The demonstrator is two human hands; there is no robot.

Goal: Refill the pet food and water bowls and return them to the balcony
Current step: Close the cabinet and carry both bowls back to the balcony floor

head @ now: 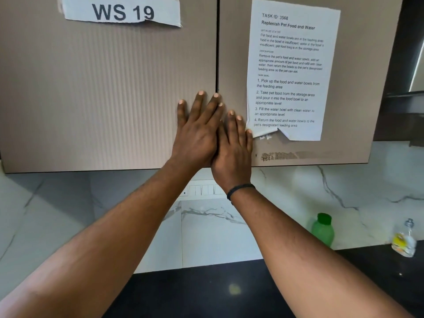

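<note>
Both of my hands lie flat against the beige upper cabinet doors (103,99), side by side at the seam between the doors. My left hand (197,131) rests on the left door with straight fingers. My right hand (234,152) rests on the right door, its thumb side partly tucked under the left hand, a black band on its wrist. Neither hand holds anything. No pet bowl or food bag is in view.
A task sheet (291,70) is taped on the right door and a "WS 19" label (121,11) on the left. Below are a marble backsplash with a switch panel (199,190), a black counter (206,292), a green bottle (323,230) and a small clear bottle (405,239).
</note>
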